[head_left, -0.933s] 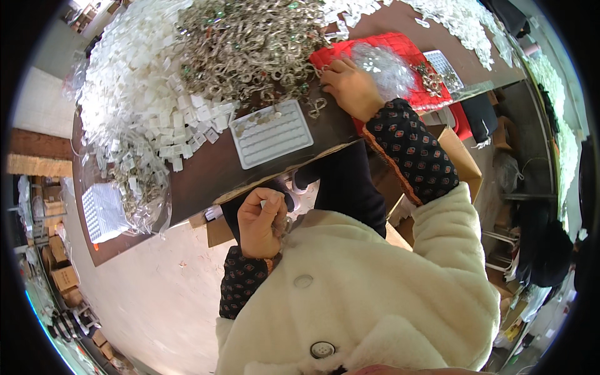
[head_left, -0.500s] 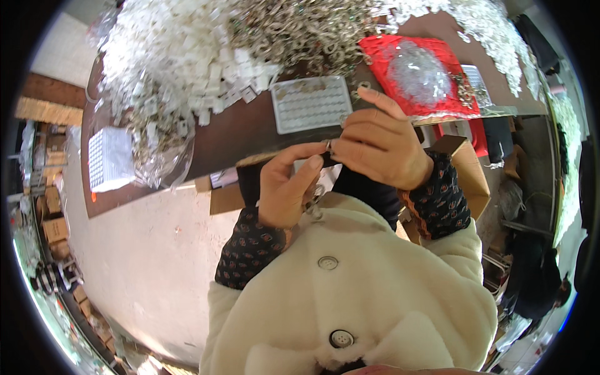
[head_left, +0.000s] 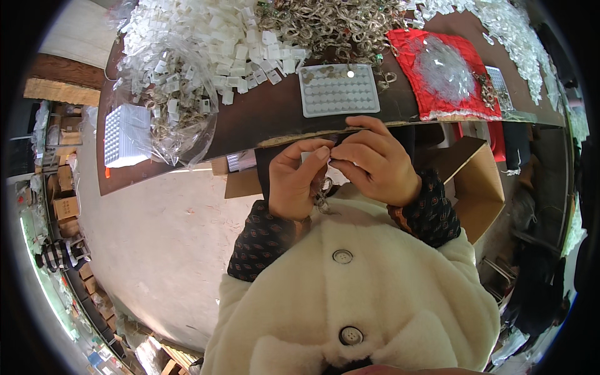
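In front of the light fleece coat, my left hand point(head_left: 295, 180) is closed, thumb against forefinger. A small white tag point(head_left: 305, 157) shows between its fingers, and metal key rings point(head_left: 324, 192) hang below the fingers. My right hand point(head_left: 378, 164) meets it at the fingertips in a pinch; what lies in that pinch is too small to make out. Beyond the hands, at the table's near edge, lies a pale plastic tray point(head_left: 339, 100) with rows of small hollows. Some small pieces sit along its far rows.
Heaps of white plastic tags point(head_left: 219, 37) and metal rings point(head_left: 337, 28) cover the far table point(head_left: 250, 115). A red bag point(head_left: 412, 69) bears clear plastic pieces. At left are a clear bag of tagged rings point(head_left: 178, 122) and stacked trays point(head_left: 127, 136). A cardboard box point(head_left: 478, 181) stands below right.
The view has shifted, so the table lies farther right and higher. My right hand has come down, its fingers more curled toward the left hand. The white tag now shows in my left hand.
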The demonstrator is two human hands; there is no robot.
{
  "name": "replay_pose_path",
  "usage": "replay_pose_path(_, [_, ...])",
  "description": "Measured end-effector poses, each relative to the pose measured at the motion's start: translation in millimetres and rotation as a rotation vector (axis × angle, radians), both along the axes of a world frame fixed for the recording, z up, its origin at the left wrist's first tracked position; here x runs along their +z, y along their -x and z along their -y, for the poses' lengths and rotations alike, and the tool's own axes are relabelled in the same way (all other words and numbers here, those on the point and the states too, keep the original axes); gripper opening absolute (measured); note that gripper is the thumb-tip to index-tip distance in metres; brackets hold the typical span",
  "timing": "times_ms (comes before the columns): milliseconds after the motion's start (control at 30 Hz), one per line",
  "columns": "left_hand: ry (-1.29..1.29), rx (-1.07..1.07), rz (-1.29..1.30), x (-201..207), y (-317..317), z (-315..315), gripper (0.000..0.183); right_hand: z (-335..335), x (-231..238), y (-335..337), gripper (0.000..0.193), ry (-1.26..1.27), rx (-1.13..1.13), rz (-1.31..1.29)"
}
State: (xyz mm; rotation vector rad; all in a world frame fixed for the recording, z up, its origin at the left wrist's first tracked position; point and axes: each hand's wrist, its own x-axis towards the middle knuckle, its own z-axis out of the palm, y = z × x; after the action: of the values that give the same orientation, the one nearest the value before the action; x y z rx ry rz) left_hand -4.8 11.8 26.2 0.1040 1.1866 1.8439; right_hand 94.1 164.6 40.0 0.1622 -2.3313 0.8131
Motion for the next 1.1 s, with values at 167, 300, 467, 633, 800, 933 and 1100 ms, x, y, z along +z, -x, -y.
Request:
replay_pose_path(167, [0.029, -0.014, -0.015, 4.6, 6.1, -8.2, 0.018, -1.4, -4.2, 2.0, 0.026, -0.116, -0.100, -0.051])
replay_pose_path(300, [0.157, -0.038, -0.294, 16.1, 31.6, -17.1, 0.022, -3.8, -8.3, -1.5, 0.023, 0.465, -0.061, -0.025])
replay_pose_path(467, [0.434, 0.142, -1.408, 10.5, 102.9, -59.8, 0.019, -19.3, -12.5, -9.3, 0.016, 0.788, 0.021, 0.066])
replay_pose_path(633, [0.601, 0.221, -1.761, -8.3, 138.7, -88.9, 0.021, -29.4, -16.6, -16.6, 0.015, 0.806, -0.020, 0.035])
replay_pose_path(800, [0.759, 0.349, -1.603, -18.5, 154.0, -106.8, 0.030, -33.2, -16.8, -16.7, 0.014, 0.849, -0.040, 0.050])
replay_pose_path(933, [0.795, 0.313, -1.496, -20.7, 160.8, -105.3, 0.034, -31.7, -20.0, -15.6, 0.014, 0.828, -0.011, 0.056])
replay_pose_path(1100, [0.791, 0.352, -1.411, -8.0, 151.8, -81.5, 0.033, -28.9, -25.1, -18.2, 0.016, 0.934, -0.010, 0.111])
